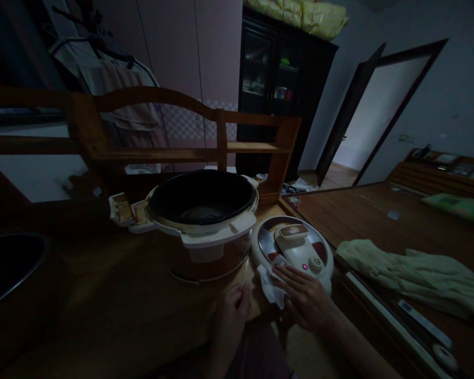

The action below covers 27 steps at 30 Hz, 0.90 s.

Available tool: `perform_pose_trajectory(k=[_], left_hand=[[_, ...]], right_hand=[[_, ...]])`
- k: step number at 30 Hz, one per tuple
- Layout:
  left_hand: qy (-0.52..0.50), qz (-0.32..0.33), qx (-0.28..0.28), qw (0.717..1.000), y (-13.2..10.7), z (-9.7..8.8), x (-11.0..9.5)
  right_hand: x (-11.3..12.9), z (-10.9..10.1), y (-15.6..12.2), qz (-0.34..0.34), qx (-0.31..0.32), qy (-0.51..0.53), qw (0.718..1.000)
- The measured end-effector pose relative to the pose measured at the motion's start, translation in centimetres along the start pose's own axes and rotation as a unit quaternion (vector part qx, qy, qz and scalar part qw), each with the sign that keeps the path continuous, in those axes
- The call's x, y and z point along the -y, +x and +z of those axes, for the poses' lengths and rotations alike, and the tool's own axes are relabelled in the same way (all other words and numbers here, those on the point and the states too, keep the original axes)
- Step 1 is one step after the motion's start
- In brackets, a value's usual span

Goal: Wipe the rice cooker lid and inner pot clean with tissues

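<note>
An open pressure cooker (205, 221) with a dark inner pot stands on the wooden table. Its round lid (296, 245), white with a brown and silver top, lies to the right of it. My right hand (306, 295) lies flat with fingers stretched out, pressing a white tissue (270, 287) against the near edge of the lid. My left hand (231, 310) rests on the table edge just left of the tissue, fingers curled down, holding nothing that I can see.
A wooden shelf rack (189, 150) rises behind the cooker. A dark round pan or bowl (8, 263) sits at the far left. To the right are a wooden bed surface with a pale cloth (411, 268), a dark cabinet (284, 89) and an open doorway (375, 116).
</note>
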<state>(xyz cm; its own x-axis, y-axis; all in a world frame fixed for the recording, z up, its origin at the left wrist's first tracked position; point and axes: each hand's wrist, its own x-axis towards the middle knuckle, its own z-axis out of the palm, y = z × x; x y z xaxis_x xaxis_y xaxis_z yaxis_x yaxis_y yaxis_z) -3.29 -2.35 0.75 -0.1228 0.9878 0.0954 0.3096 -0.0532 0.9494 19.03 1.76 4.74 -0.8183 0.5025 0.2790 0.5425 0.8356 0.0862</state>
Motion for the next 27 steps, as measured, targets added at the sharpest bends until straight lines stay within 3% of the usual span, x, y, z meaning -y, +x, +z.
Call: perform_pose_trajectory(k=[20, 27], left_hand=[[0.037, -0.004, 0.002, 0.999, -0.1, -0.1, 0.6], [0.03, -0.001, 0.01, 0.999, -0.1, -0.1, 0.7]], right_hand=[[0.0, -1.0, -7.3, -0.03, -0.021, -0.048, 0.998], [-0.1, 1.2, -14.0, 0.0, -0.013, -0.073, 0.997]])
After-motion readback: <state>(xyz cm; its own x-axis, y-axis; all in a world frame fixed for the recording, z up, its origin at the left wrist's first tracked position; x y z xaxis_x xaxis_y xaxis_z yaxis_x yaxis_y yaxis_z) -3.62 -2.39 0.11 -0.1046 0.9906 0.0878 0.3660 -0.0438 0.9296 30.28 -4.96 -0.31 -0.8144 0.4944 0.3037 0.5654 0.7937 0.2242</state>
